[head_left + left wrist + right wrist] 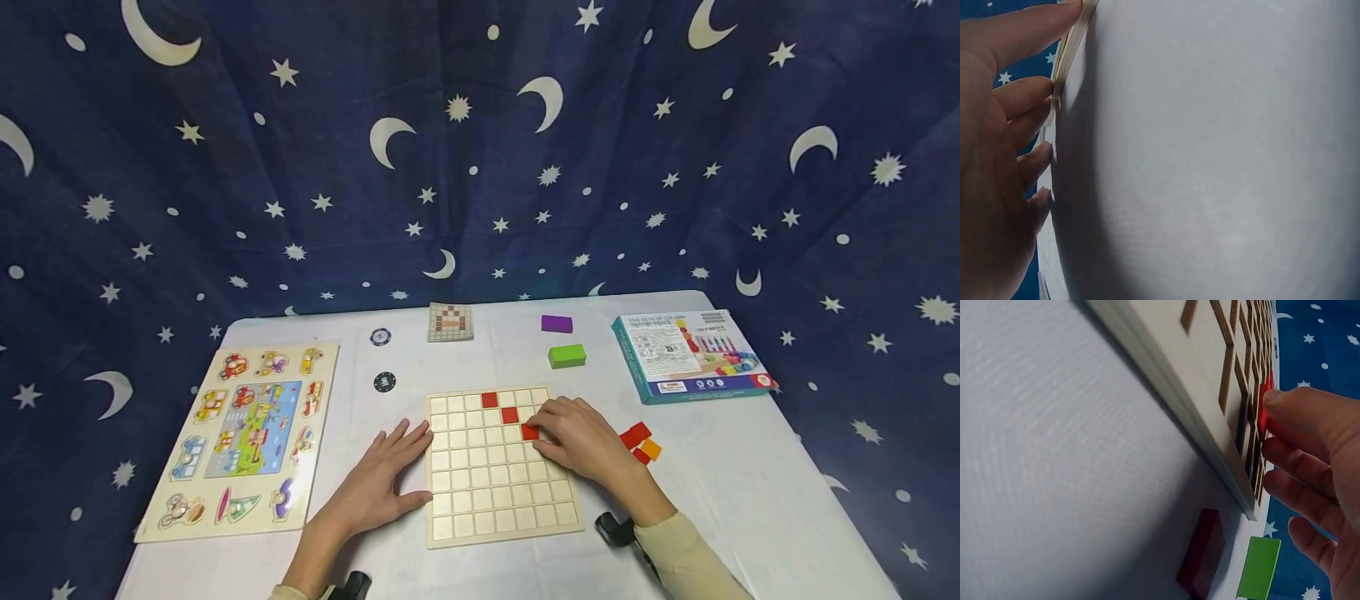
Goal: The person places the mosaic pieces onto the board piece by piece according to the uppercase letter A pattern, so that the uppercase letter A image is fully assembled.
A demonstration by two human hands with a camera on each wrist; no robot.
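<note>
A square wooden grid board lies on the white table, with two red square tiles, one in its top row and one in the second row. My right hand pinches a third red tile between thumb and index finger at a third-row cell, diagonally below the other two. In the right wrist view, the thumb and fingertips touch that red tile at the board's surface. My left hand rests beside the board's left edge, fingers spread and touching it; the left wrist view shows the board edge against the fingertips.
Loose red tiles and an orange tile lie right of the board. Behind stand a green block, a purple block, a pattern card and two chips. A picture puzzle lies left, a box right.
</note>
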